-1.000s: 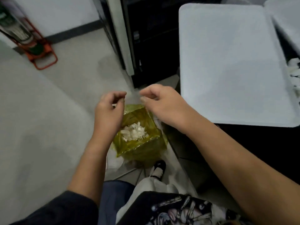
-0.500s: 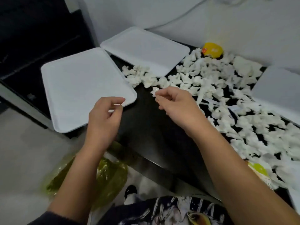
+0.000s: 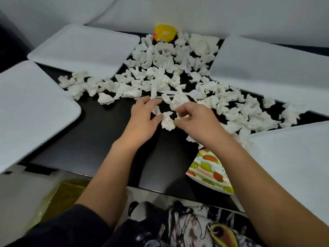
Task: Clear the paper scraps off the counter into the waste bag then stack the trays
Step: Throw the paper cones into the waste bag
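Note:
Several crumpled white paper scraps (image 3: 160, 72) cover the middle and back of the black counter (image 3: 99, 132). My left hand (image 3: 142, 118) lies at the heap's near edge with its fingers stretched onto the scraps and its thumb against a crumpled scrap (image 3: 167, 122). My right hand (image 3: 195, 122) is beside it, with curled fingers and thumb pinching that same scrap from the right. White trays lie around the heap: a left tray (image 3: 33, 114), a back-left tray (image 3: 83, 49), a back-right tray (image 3: 270, 65) and a right tray (image 3: 295, 157). The yellow-green waste bag (image 3: 62, 198) hangs below the counter's front edge at lower left.
A white plastic spoon (image 3: 192, 94) lies among the scraps. A yellow container (image 3: 164, 33) stands at the back by the wall. A fruit-patterned paper plate (image 3: 210, 168) sits near the front edge under my right forearm.
The view swung from the waste bag on the floor up to the counter. Both hands moved from above the bag forward to the scrap heap and now meet on a scrap.

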A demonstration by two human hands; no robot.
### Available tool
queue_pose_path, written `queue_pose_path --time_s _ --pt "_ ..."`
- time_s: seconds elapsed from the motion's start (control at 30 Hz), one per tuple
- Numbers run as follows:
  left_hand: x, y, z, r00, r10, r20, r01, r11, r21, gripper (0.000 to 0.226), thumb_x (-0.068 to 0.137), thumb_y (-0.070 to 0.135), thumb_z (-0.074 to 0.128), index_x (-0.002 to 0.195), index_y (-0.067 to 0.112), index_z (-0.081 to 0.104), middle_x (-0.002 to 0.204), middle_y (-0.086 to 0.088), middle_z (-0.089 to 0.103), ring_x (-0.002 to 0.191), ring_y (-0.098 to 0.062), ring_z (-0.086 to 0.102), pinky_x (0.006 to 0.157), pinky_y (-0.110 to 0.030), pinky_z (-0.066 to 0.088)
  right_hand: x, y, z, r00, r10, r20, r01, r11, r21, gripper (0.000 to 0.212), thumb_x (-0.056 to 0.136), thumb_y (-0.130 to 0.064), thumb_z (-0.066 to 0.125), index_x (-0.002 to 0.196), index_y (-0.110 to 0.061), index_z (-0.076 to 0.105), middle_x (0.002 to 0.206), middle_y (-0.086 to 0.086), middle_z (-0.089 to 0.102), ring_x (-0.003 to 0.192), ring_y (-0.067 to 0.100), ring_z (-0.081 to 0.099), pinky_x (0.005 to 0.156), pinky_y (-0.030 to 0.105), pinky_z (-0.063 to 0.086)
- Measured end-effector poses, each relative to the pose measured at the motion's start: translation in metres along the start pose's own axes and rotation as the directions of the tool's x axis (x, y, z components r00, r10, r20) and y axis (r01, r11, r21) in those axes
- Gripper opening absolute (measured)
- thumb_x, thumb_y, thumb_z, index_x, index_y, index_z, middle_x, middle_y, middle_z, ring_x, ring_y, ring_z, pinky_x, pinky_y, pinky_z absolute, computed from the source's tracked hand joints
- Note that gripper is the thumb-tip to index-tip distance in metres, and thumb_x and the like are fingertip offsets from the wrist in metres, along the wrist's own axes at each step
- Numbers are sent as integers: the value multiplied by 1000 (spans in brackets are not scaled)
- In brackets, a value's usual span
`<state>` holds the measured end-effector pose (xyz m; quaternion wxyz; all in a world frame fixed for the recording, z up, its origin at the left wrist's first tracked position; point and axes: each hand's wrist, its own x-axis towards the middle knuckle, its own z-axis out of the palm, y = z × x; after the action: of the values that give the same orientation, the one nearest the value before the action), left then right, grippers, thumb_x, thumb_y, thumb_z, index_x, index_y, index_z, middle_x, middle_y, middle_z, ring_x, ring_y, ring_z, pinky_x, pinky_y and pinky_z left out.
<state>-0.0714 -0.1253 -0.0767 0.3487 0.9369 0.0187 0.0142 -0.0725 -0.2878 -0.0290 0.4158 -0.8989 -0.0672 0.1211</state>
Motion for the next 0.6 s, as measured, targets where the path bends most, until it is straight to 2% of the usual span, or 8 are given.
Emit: queue_pose_path --time_s 0.1,0.23,0.33,0.43,0.5,0.6 --pt "5 -4 9 1000 -4 21 3 998 58 43 88 17 62 130 19 52 138 -4 37 129 -21 30 99 -17 19 2 1 9 998 -65 26 66 996 -65 38 82 -16 66 119 -13 59 118 1 56 95 14 55 78 18 37" --pt "6 -9 13 999 26 -44 -22 997 72 21 87 17 63 108 13 65 121 -2 48 120 -18 41 93 -13 25 5 -4 22 988 -145 58 152 975 -164 37 79 -15 69 115 -11 60 114 5 49 83 15 51 71 21 37" --pt "1 -9 11 994 31 -109 -27 999 41 12 87 15 64 97 11 67 105 2 52 102 -10 48 80 -5 30 7 -3 31 980 -161 114 187 942 -278 36 81 -14 67 116 -10 58 115 7 48 94 20 53 72 21 34" --pt "-5 -8 5 989 33 -146 -25 998 56 4 88 12 61 84 10 63 87 6 50 79 -8 48 67 -2 32 6 -1 35 980 -158 122 190 929 -318 33 83 -10 64 116 -9 57 114 8 49 102 23 52 75 23 34" --pt "-9 -9 3 985 39 -169 -23 995 92 17 87 11 61 72 12 54 73 8 43 65 -5 42 61 -3 32 5 -1 36 980 -162 116 192 927 -323 28 84 -5 60 112 -7 59 112 10 51 101 24 52 78 27 39" --pt "-14 -10 -1 987 -23 -158 27 999 24 5 85 11 62 80 14 63 79 7 53 69 -4 49 63 -1 35 5 -3 39 982 -150 118 182 922 -342 28 82 0 55 110 -6 60 111 11 53 100 26 53 82 32 43"
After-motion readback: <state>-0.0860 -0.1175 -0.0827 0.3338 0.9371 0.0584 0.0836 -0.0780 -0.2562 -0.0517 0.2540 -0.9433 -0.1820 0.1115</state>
